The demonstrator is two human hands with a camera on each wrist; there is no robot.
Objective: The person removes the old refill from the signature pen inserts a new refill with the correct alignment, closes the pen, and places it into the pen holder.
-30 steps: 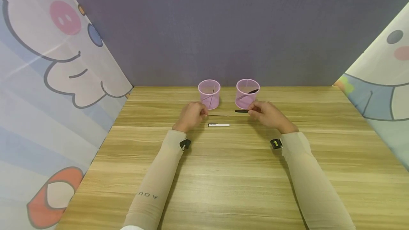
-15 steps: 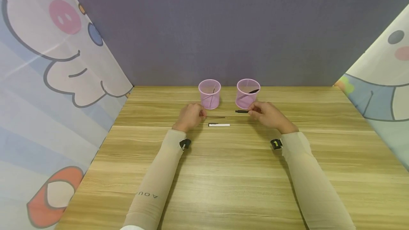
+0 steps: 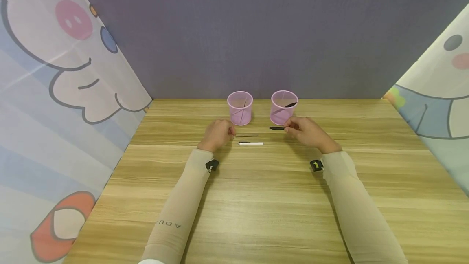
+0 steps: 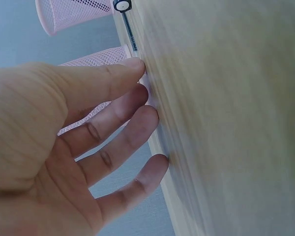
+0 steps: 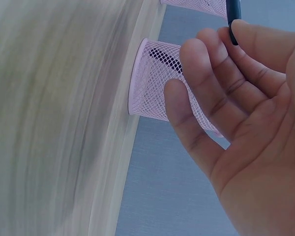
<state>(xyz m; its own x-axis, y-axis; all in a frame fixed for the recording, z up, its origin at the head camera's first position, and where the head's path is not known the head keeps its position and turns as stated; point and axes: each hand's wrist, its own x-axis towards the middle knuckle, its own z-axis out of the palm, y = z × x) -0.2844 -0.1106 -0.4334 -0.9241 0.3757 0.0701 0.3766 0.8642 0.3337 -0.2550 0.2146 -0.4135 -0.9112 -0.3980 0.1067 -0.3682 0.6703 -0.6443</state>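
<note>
With thumb and index fingertip, the left hand [image 3: 217, 134] pinches the left end of a thin dark stick [image 3: 247, 136], like a pen refill, low over the table. The other fingers are loosely bent in the left wrist view. To the right, the right hand [image 3: 307, 131] holds a short black pen barrel [image 3: 276, 128] between thumb and fingers; the barrel [image 5: 232, 14] shows at the top of the right wrist view. A white pen [image 3: 250, 144] with a black end lies on the table just nearer than the thin stick.
Two pink mesh pen cups stand at the back. Thin sticks lean in the left cup [image 3: 234, 115]; a black pen-like piece and a dark stick lie in the right cup [image 3: 275, 117]. A grey wall [image 3: 264, 44] rises behind the wooden table [image 3: 264, 199].
The left hand has brought the thin stick slightly nearer the person and a little left, toward the white pen. The right hand and the black barrel stay about where they were.
</note>
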